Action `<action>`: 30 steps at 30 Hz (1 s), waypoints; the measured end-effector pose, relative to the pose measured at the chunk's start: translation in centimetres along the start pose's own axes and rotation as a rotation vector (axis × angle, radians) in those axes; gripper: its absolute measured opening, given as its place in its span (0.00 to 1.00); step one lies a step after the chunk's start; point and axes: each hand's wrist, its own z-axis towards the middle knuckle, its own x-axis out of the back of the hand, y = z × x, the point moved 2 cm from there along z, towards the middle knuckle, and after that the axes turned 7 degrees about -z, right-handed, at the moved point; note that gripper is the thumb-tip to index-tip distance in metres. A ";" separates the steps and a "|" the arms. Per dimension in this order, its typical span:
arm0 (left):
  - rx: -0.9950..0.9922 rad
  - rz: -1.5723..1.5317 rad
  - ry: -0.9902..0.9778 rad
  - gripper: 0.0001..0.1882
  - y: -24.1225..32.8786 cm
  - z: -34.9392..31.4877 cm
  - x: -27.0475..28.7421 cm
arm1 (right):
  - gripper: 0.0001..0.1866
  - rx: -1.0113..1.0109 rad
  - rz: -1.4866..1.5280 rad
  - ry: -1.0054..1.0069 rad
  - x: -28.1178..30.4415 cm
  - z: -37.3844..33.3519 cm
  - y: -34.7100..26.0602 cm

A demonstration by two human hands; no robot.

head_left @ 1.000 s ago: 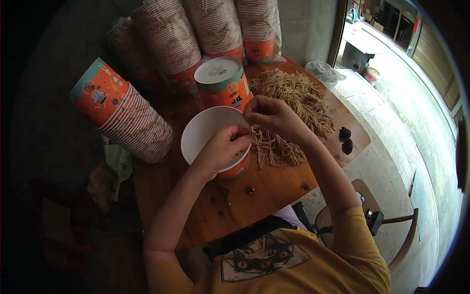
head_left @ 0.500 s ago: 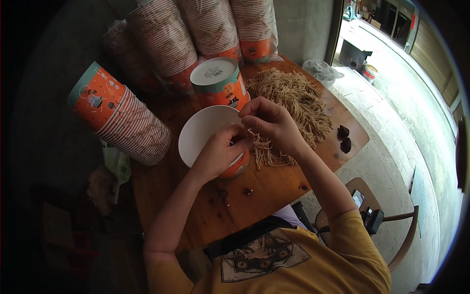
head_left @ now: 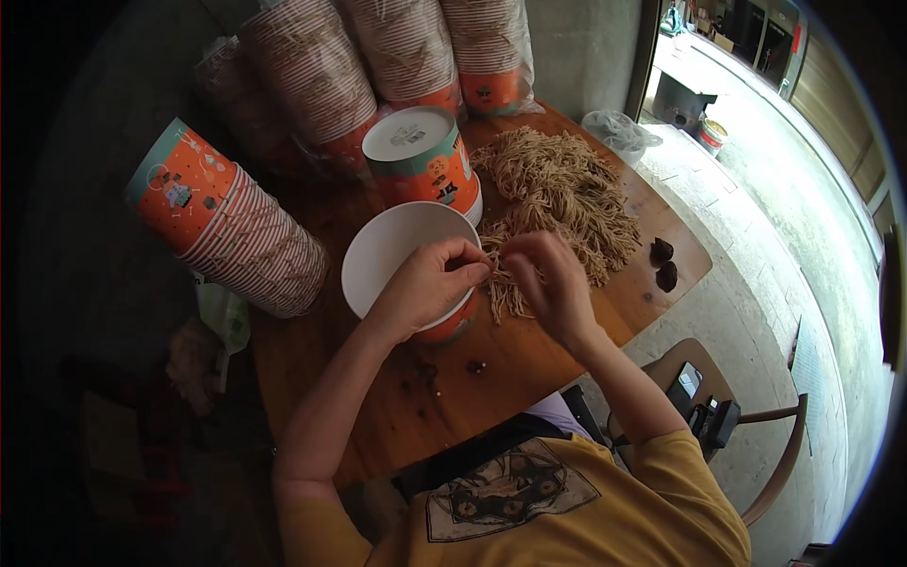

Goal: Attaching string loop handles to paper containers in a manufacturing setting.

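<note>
A white-lined paper tub [head_left: 378,260] with an orange outside stands open on the wooden table. At its right rim my left hand [head_left: 430,283] is closed in a pinch; what its fingertips grip is too small to make out. My right hand [head_left: 553,283] is just to the right, fingers bent and smeared by motion, over the near edge of a heap of tan, string-like strands [head_left: 572,189]. Loose strands hang at the gap between both hands. Behind the open tub, an upturned orange and teal tub [head_left: 425,161] shows its white base.
A stack of nested tubs [head_left: 236,217] leans at the left. Several plastic-wrapped tub stacks [head_left: 312,76] line the wall. Two dark lumps [head_left: 665,265] lie near the table's right edge, a clear plastic bag [head_left: 619,132] at the back corner. A chair [head_left: 699,378] holding a phone stands right.
My right hand has moved down and to the right, away from the tub's rim, over the strands. My left hand stays at the rim, its fingers still pinched.
</note>
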 end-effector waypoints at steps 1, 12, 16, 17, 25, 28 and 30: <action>-0.023 -0.040 0.006 0.08 -0.2 0.1 0.0 | 0.08 -0.002 -0.003 -0.045 -0.2 -0.5 -0.5; 0.201 -0.348 -0.052 0.09 -0.3 0.1 0.2 | 0.10 -0.473 0.334 -0.218 -0.8 -2.1 -2.0; 0.302 -0.487 -0.024 0.08 0.6 -0.3 -0.4 | 0.07 -0.253 0.231 -0.104 -1.0 -1.5 -4.1; 0.301 -0.485 -0.021 0.08 0.6 -0.4 -0.2 | 0.07 -0.213 0.210 -0.102 -1.2 -1.5 -4.2; 0.282 -0.496 -0.032 0.05 0.3 -0.8 -0.1 | 0.08 0.013 0.148 -0.107 -1.5 -2.3 -5.4; 0.244 -0.520 -0.056 0.05 -0.1 -0.7 0.0 | 0.08 0.066 0.147 -0.090 -0.7 -2.0 -5.3; 0.247 -0.520 -0.031 0.06 0.3 -0.8 -0.2 | 0.07 0.037 0.108 -0.033 0.0 -1.1 -4.2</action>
